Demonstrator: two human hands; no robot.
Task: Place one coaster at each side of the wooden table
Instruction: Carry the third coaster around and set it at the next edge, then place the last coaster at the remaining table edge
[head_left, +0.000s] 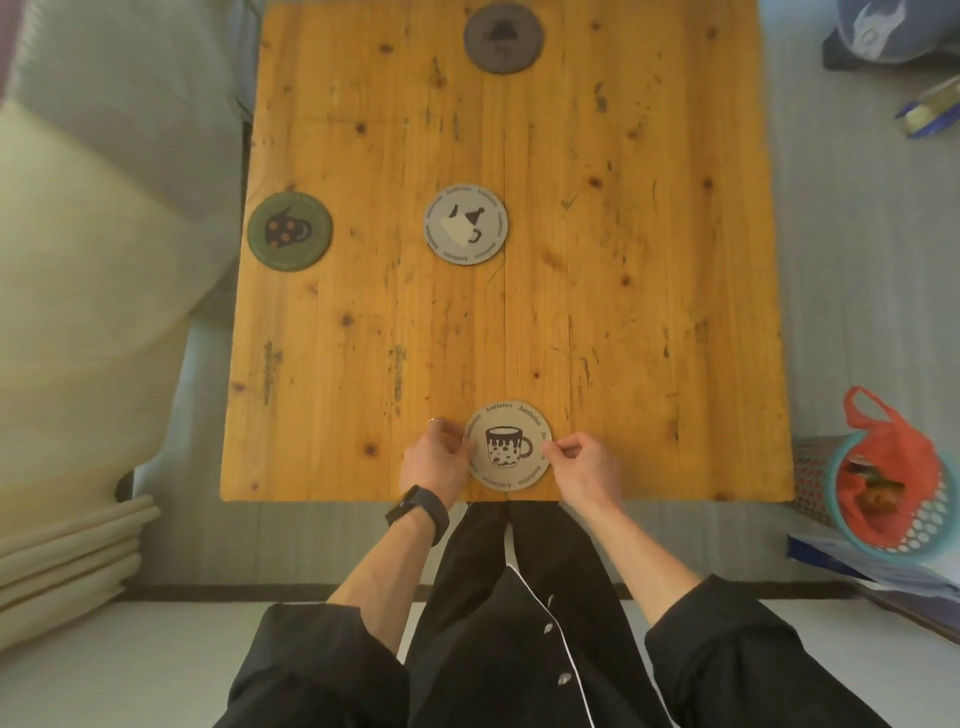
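Both hands pinch beige coaster (508, 446); basket (883, 525) holds orange bag (883, 457).

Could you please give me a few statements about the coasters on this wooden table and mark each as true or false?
1. Four coasters lie on the wooden table. True.
2. The green coaster sits at the right edge. False: it sits at the left edge.
3. Both the left hand and the right hand touch the beige mug coaster at the near edge. True.
4. The dark grey coaster is stacked on the light grey coaster. False: they lie apart, the dark one at the far edge, the light one near the middle.
5. A coaster already lies at the right side. False: none is there.
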